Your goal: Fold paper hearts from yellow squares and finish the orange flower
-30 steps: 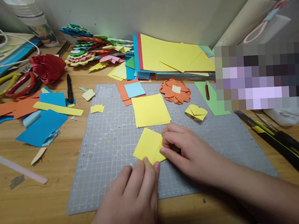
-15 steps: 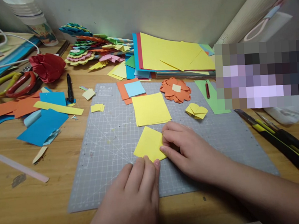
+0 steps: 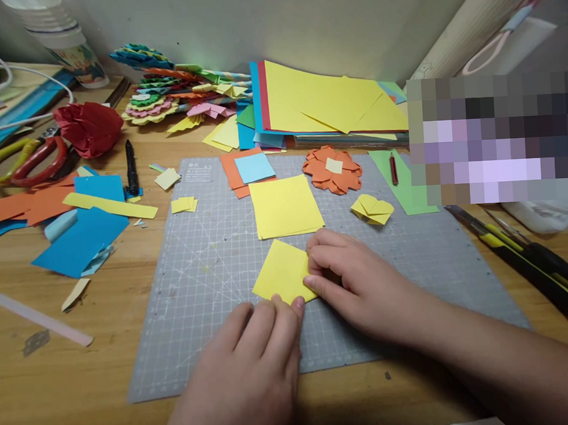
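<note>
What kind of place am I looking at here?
Probably a home craft desk set up for paper folding: a grey cutting mat, a stack of coloured sheets, folded paper flowers and scissors.

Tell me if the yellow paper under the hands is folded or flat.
Partly folded: the paper lies flat on the mat, but a creased flap shows at its near edge, pressed by the right hand.

Small yellow paper (image 3: 281,271), plain square sheet, turned cornerwise and flat on the grey mat (image 3: 197,287), just below a stack (image 3: 284,206) of larger yellow squares, near corner pressed by left hand (image 3: 254,366), right corner pinched by right hand (image 3: 359,284).
</note>
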{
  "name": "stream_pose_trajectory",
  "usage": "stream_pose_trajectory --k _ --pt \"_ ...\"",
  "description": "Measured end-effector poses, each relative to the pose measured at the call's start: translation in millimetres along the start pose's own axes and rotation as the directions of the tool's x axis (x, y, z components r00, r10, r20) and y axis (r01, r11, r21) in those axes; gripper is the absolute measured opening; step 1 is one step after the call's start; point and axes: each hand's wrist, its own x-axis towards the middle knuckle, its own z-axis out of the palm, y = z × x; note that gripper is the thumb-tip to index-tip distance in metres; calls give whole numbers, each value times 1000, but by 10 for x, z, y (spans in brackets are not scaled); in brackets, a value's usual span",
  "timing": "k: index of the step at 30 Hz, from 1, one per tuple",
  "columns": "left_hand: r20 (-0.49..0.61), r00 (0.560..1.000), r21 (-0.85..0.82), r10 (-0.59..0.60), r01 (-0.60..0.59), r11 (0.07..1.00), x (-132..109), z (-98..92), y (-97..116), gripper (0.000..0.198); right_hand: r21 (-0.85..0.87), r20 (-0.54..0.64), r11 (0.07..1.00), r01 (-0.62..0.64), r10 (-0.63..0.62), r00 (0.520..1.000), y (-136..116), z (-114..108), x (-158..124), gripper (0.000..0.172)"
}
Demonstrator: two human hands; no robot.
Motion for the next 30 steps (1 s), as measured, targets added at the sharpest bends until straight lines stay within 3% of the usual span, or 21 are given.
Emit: stream_pose_trajectory --k 8,25,30 --pt "2 1000 6 -30 30 1000 15 -4 13 41 6 13 1000 -14 14 1000 7 12 1 21" --pt "-16 1000 -82 23 -24 996 39 26 -33 44 -38 -5 999 -18 18 1000 -27 15 13 21" --pt "-57 998 -120 -6 -1 993 64 52 -36 37 -42 -2 999 -14 14 1000 -27 9 9 21"
